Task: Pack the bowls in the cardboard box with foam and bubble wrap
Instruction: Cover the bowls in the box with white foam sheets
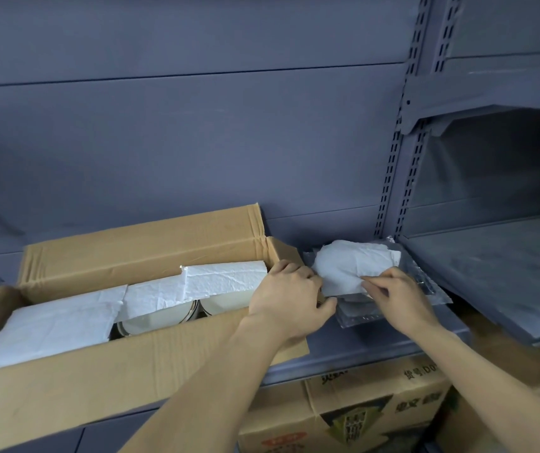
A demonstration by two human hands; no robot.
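Note:
An open cardboard box (137, 361) stands on a grey shelf at the left. White foam sheets (66, 318) cover most of its inside, and cream bowls (164, 318) show in a gap under them. Right of the box, a crumpled white foam sheet (350, 263) lies on a pile of clear bubble wrap (425, 282). My left hand (291, 295) sits at the foam's left edge with its thumb reaching under it. My right hand (399, 295) pinches the foam's front right edge.
The grey shelf (343, 351) runs under the box, with slotted uprights (402, 165) behind. A second, tilted shelf (497, 266) lies to the right. Printed cardboard boxes (360, 410) stand below the shelf edge.

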